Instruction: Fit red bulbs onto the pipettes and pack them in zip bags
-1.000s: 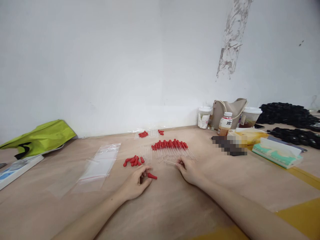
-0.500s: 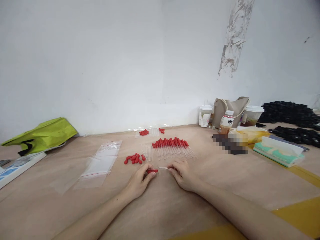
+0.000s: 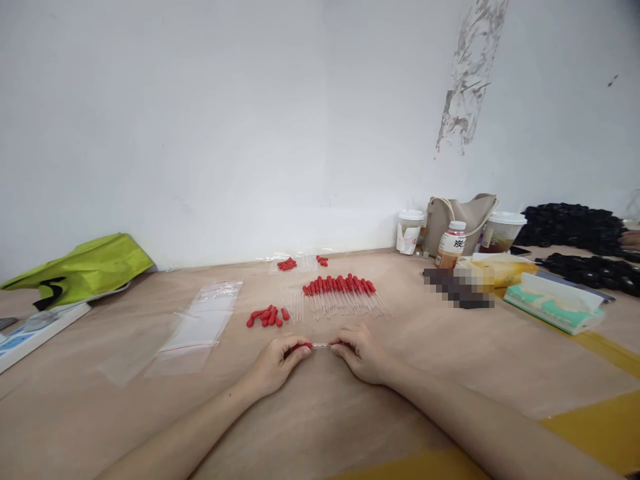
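Between thumb and fingers, my left hand (image 3: 281, 363) pinches a red rubber dropper bulb (image 3: 309, 345), mostly covered by the fingers. My right hand (image 3: 361, 353) is closed on a thin clear dropper tube (image 3: 321, 345), whose near end meets the bulb's mouth. How far the tube sits inside the bulb I cannot tell. Just beyond my hands lies a row of droppers with red bulbs (image 3: 340, 285), their clear stems pointing towards me. Left of them are several bare clear tubes (image 3: 294, 305) and a small heap of loose red bulbs (image 3: 270, 316).
Clear zip bags (image 3: 203, 320) lie to the left, near a power strip (image 3: 45, 333) and a lime-green bag (image 3: 90, 267). More bulbs (image 3: 287, 265) rest by the wall. At right stand a bottle (image 3: 451, 247), lidded cups (image 3: 410, 232), a beige bag (image 3: 435, 217) and a tissue pack (image 3: 555, 307).
The gap between the red bulb and the clear tube has closed; they now meet end to end. My right hand has moved slightly left, towards the left hand.
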`<state>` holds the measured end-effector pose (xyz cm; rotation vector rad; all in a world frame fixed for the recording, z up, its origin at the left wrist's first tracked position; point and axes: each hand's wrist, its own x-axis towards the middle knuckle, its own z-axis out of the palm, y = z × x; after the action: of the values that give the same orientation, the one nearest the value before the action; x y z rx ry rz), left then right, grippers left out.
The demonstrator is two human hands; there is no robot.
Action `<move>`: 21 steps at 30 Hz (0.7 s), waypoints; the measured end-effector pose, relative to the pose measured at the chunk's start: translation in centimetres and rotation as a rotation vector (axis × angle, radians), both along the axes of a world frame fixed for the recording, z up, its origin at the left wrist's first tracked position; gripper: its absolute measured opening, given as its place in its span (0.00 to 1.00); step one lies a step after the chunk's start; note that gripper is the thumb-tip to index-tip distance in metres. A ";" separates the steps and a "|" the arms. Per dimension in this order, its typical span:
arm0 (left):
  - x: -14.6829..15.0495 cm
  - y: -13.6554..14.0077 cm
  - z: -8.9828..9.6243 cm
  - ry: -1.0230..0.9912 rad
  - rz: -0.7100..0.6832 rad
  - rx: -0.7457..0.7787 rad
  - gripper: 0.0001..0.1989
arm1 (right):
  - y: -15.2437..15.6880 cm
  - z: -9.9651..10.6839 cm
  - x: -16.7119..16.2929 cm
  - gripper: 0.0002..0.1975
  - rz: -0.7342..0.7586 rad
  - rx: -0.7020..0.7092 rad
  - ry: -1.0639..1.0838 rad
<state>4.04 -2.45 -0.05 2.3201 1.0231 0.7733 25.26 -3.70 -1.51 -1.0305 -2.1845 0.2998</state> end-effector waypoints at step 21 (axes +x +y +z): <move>-0.1 -0.4 -0.2 0.131 -0.039 0.287 0.11 | -0.5 0.1 -1.1 0.11 -0.053 0.171 -0.205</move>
<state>3.91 -2.84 -0.23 2.6571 0.9718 0.8068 24.16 -4.16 -1.41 -1.0590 -2.3131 -0.0182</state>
